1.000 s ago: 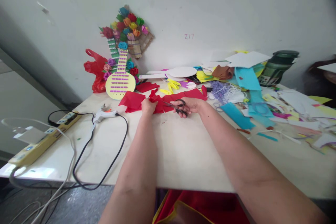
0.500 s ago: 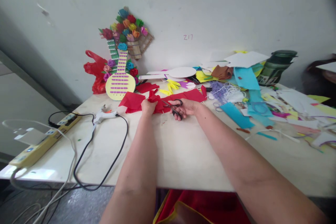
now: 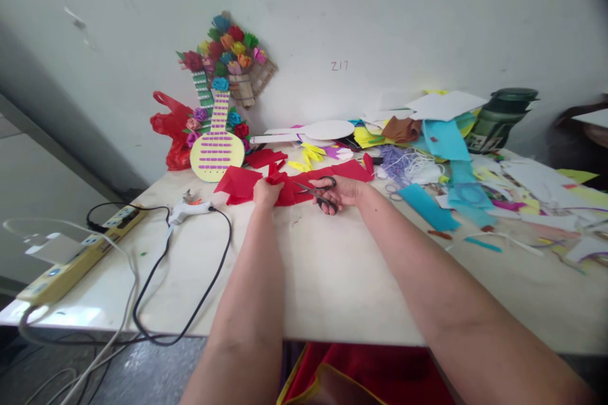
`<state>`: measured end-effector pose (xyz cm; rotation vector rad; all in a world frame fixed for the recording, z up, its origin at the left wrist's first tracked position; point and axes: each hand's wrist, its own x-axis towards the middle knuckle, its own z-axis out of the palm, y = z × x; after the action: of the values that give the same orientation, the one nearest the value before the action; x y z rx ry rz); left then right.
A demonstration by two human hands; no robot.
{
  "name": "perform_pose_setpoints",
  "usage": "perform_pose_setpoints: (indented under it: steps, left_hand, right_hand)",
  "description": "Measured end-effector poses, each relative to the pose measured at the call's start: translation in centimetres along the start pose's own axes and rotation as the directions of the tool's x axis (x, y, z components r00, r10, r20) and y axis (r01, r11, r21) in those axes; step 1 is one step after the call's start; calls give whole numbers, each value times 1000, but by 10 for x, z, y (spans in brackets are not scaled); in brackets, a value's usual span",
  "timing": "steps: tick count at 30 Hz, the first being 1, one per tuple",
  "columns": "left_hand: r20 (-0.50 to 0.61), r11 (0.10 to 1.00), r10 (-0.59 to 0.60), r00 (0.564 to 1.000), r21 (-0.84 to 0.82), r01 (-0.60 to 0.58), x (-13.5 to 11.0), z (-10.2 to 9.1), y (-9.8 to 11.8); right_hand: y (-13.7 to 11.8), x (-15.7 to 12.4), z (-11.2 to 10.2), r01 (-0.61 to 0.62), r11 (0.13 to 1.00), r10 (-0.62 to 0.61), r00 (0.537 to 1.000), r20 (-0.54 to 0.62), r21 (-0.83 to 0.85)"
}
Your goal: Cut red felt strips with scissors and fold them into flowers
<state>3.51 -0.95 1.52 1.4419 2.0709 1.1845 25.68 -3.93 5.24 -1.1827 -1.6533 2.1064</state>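
Note:
My left hand [image 3: 266, 193] is closed on a piece of red paper [image 3: 276, 174], pinching it above more red paper on the table. In my right hand [image 3: 346, 193] is a pair of scissors [image 3: 325, 195] with black handles, its blades pointing left toward the left hand. The blades are slightly parted and lie over a strip of red paper [image 3: 351, 169]. Another flat red paper piece [image 3: 237, 183] lies left of my left hand. Small yellow paper pieces [image 3: 311, 155] rest just behind the red paper.
A glue gun [image 3: 190, 210] with a looping black cord and a power strip [image 3: 80, 256] lie at left. Behind stand a paper guitar [image 3: 217, 155] and a red plastic bag [image 3: 173, 133]. Paper scraps [image 3: 532, 193], a blue strip [image 3: 430, 207] and a green bottle [image 3: 501, 120] occupy the right.
My right hand and the scissors have shifted slightly to the right, away from my left hand. My left hand stays in nearly the same place, still pinching the red paper.

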Motion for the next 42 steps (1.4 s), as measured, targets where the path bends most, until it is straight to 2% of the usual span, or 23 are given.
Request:
perform_pose_setpoints:
  steps: [5, 15, 22, 27, 33, 42]
  left_hand:
    - [7, 1000, -3, 1000, -11, 3, 0, -1, 1]
    - [18, 961, -71, 997, -268, 73, 2, 8, -1]
    - [46, 854, -128, 991, -502, 134, 2, 9, 0]
    - [98, 757, -124, 987, -634, 159, 1, 12, -1]
    - [117, 702, -116, 986, -692, 165, -5, 12, 5]
    - [34, 719, -120, 992, -686, 110, -1, 17, 4]
  right_hand:
    - [0, 2, 3, -13, 1000, 12, 1000, 26, 13]
    - [0, 4, 7, -34, 996, 31, 999, 36, 82]
    - [3, 1, 2, 10, 994, -16, 998, 58, 107]
    - [3, 3, 4, 16, 991, -24, 997, 67, 130]
    - [3, 12, 13, 94, 984, -104, 993, 56, 152]
    - [2, 20, 25, 131, 979, -123, 991, -57, 158]
